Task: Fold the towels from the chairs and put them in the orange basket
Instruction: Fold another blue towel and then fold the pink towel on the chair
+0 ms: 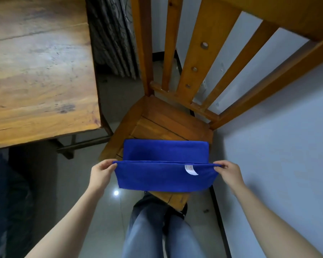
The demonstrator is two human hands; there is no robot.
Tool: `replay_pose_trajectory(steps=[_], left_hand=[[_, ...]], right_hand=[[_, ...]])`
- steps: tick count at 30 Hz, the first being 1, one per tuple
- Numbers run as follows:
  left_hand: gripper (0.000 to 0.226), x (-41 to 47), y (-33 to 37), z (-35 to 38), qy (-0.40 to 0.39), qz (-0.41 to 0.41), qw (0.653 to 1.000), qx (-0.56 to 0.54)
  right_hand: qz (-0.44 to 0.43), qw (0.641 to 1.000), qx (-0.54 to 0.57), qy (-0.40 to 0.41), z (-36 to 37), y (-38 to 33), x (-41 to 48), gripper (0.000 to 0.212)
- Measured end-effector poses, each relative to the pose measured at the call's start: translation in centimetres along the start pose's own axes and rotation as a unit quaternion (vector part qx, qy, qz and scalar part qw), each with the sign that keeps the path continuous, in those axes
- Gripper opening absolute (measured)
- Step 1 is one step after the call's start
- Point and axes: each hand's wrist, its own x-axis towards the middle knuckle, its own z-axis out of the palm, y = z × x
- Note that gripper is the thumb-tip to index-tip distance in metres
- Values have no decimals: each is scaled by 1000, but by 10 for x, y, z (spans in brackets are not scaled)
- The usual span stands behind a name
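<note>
Blue towel (pixel 164 176) pinched by left hand (pixel 101 172) and right hand (pixel 229 173) above chair (pixel 168 123).

No legible text. Only candidate: small white label (pixel 191 170) at upper edge of blue towel (pixel 164 177), near its right corner. Label curled, bears faint reddish print, too small and blurred to read.

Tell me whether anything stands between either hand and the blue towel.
Nothing does. The left hand and the right hand each already pinch an end of the blue towel, held doubled above the chair seat. The orange basket is not in view, so that path cannot be judged.
</note>
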Motion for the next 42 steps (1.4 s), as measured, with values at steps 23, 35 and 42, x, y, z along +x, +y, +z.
replay_pose_trajectory(steps=[23,35,42], left_hand=[[15,121,-12,54,75,-29,996,48],[48,104,-16,79,29,93,911,401],[63,74,-39,97,-200,117,777,585]], right_hand=[[14,995,56,85,56,-7,89,14],[-141,936,-291,141,74,-15,72,37],[-198,857,-474,49,94,5,41,47]])
